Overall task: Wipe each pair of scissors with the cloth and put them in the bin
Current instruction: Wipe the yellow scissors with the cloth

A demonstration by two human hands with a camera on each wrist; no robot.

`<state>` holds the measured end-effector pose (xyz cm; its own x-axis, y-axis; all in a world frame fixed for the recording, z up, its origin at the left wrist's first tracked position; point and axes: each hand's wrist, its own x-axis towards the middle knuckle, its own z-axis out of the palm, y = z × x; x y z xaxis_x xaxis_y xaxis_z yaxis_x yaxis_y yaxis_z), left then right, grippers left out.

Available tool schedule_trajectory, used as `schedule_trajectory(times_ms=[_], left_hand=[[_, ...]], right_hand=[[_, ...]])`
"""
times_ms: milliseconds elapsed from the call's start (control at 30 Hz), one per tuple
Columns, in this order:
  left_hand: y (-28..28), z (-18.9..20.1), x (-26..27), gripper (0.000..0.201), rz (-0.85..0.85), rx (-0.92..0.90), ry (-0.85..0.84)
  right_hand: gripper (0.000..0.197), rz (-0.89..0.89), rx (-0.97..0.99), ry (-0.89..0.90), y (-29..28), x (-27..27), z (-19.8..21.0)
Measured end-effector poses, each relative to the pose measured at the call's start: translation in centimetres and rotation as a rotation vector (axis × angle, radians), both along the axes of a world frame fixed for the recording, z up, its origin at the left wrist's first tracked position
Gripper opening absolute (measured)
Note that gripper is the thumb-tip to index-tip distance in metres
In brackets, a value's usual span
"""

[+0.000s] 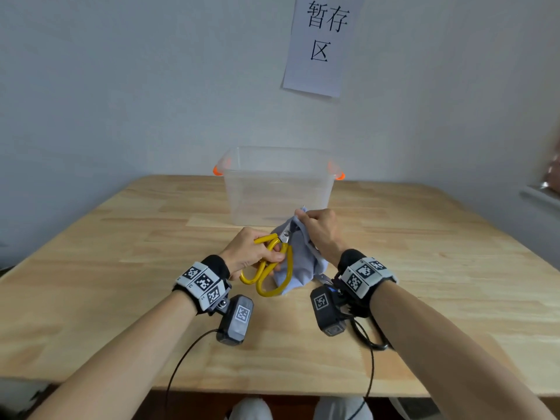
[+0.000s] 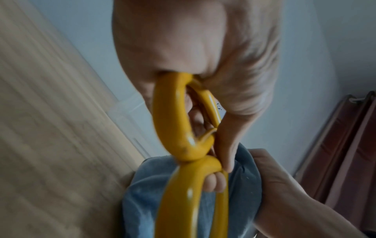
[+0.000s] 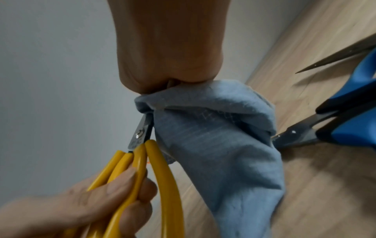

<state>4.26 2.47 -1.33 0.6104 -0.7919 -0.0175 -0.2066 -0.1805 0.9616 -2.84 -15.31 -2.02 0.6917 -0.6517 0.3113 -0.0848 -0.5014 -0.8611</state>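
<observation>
Left hand (image 1: 247, 251) grips yellow scissors (image 1: 271, 268) by handle loops, fingers curled through. Right hand (image 1: 319, 230) pinches blue cloth (image 1: 298, 262) bunched round blades (only pivot shows), above mid-table. Clear bin (image 1: 277, 184) just beyond hands, against wall, open top, orange handles. Wooden table (image 1: 454, 268) wide bare either side; near edge under forearms. Blue-handled scissors (image 3: 346, 103) lie on table just beside hanging cloth, under right wrist. Paper sign (image 1: 322, 43) on wall above bin.
</observation>
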Motion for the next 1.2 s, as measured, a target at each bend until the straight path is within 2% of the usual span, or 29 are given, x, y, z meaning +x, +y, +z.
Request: schedule_trajectory(times_ms=[100, 667, 767, 900, 933, 1000, 1067, 1200], left_hand=[[-0.2, 0.3, 0.2, 0.011, -0.024, -0.002, 0.0], [-0.4, 0.1, 0.7, 0.012, 0.014, 0.01, 0.038], [-0.3, 0.1, 1.0, 0.015, 0.031, -0.005, 0.07], [-0.8, 0.1, 1.0, 0.02, 0.079, -0.029, 0.085], [-1.0, 0.1, 0.9, 0.021, 0.087, -0.039, 0.088], [-1.3, 0.1, 0.9, 0.021, 0.092, -0.053, 0.095], [-1.7, 0.2, 0.7, 0.02, 0.085, -0.049, 0.093], [-2.2, 0.1, 0.5, 0.013, 0.081, -0.034, 0.088]], right_hand=[[0.057, -0.05, 0.036, -0.076, -0.2, 0.3, 0.5], [0.056, -0.124, 0.071, -0.124, -2.4, 1.4, 0.7], [0.052, -0.089, 0.061, -0.09, -3.3, 1.1, 0.5], [0.045, 0.005, 0.031, 0.095, -3.5, 0.0, 0.2], [0.039, 0.023, 0.031, 0.124, -3.5, -0.1, 0.1], [0.013, 0.068, 0.106, 0.174, -3.2, -0.3, 0.1], [0.028, 0.077, 0.148, 0.219, -3.0, -0.7, 0.1], [0.015, 0.139, 0.099, 0.167, -2.2, -1.1, 0.9]])
